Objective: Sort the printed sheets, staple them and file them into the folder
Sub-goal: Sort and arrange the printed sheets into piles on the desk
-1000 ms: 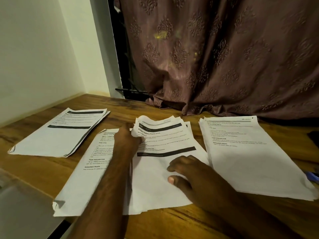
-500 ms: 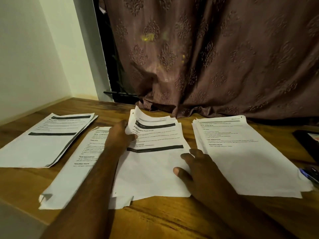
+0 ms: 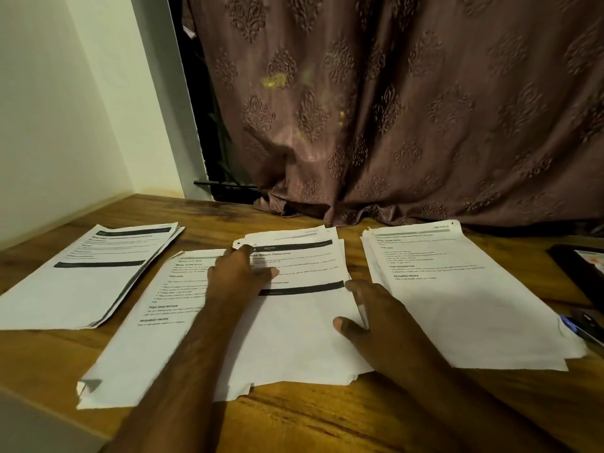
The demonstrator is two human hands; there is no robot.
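White printed sheets lie in 4 piles; the middle stack (image 3: 294,322) is the landmark. Left hand (image 3: 240,276) rests on its far-left corner, fingers extended; right hand (image 3: 369,317) presses its right edge, fingers flat. Best square edges before stapling.

Patterned curtain (image 3: 408,109) hangs behind wooden table (image 3: 327,420).

Four paper stacks on the bench (image 3: 327,420): far-left stack (image 3: 85,276) and left stack (image 3: 147,325) left of the middle stack (image 3: 300,335), right stack (image 3: 457,295) on its right.

Four printed-sheet stacks (image 3: 295,338) flat on wooden desk, middle two overlapping.
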